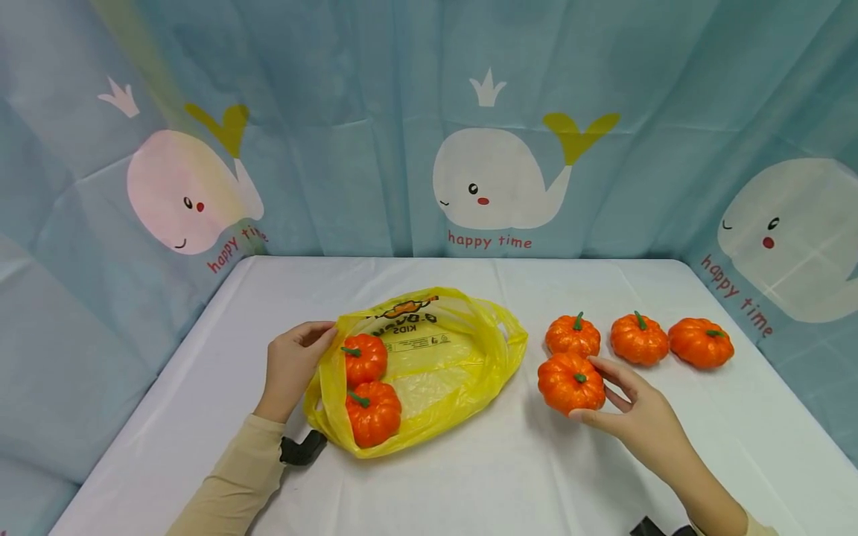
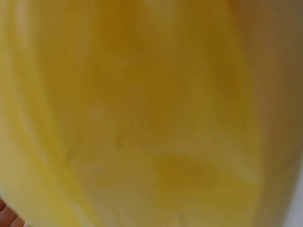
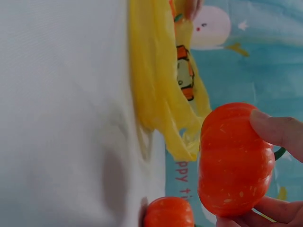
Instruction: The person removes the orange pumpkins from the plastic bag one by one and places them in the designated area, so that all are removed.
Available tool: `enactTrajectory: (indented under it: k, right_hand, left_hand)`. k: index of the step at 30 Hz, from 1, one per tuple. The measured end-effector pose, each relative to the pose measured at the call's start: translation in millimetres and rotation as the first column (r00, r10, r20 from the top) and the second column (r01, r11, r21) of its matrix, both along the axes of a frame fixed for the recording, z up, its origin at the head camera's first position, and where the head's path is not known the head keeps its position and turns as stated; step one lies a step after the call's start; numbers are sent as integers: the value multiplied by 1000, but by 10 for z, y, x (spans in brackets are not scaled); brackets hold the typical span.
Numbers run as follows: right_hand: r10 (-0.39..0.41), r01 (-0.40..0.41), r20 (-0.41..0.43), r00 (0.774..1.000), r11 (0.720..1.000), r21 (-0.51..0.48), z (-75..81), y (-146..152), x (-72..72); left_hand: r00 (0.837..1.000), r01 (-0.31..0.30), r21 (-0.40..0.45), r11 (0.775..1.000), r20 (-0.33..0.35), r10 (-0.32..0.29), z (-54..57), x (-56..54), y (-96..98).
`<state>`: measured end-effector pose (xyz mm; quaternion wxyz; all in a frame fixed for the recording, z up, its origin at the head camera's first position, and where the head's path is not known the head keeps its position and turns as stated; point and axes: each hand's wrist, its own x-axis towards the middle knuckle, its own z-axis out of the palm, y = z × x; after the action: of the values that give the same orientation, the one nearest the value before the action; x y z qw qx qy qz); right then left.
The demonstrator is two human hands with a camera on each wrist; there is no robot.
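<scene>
My right hand [image 1: 640,417] grips a small orange pumpkin [image 1: 570,383] with a green stem between thumb and fingers. In the right wrist view that pumpkin [image 3: 234,161] is held up above the white table. My left hand [image 1: 295,365] pinches the left rim of a yellow plastic bag [image 1: 462,402], whose mouth gapes toward me. Inside the bag, at its left side, lie an upper pumpkin [image 1: 366,359] and a lower pumpkin [image 1: 374,417]. Blurred yellow plastic [image 2: 142,118] fills most of the left wrist view.
On the white table [image 1: 496,476], right of the bag, sit three more pumpkins: a left one [image 1: 571,335], a middle one [image 1: 639,339] and a right one [image 1: 701,343]. A blue curtain [image 1: 348,186] with whale prints hangs behind and at both sides.
</scene>
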<state>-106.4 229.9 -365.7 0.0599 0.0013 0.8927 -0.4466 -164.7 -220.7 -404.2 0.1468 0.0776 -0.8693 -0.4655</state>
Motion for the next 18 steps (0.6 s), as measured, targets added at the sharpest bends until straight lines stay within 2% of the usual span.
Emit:
enactTrajectory:
  k: [6, 18]
  right_hand:
    - [-18, 17, 30, 999, 1000, 8, -77, 81, 14]
    - [-65, 63, 114, 991, 998, 23, -226, 228, 60]
  left_hand:
    - [1000, -1, -24, 1000, -2, 1, 11, 5, 2]
    - [1000, 1, -10, 1000, 11, -1, 17, -6, 9]
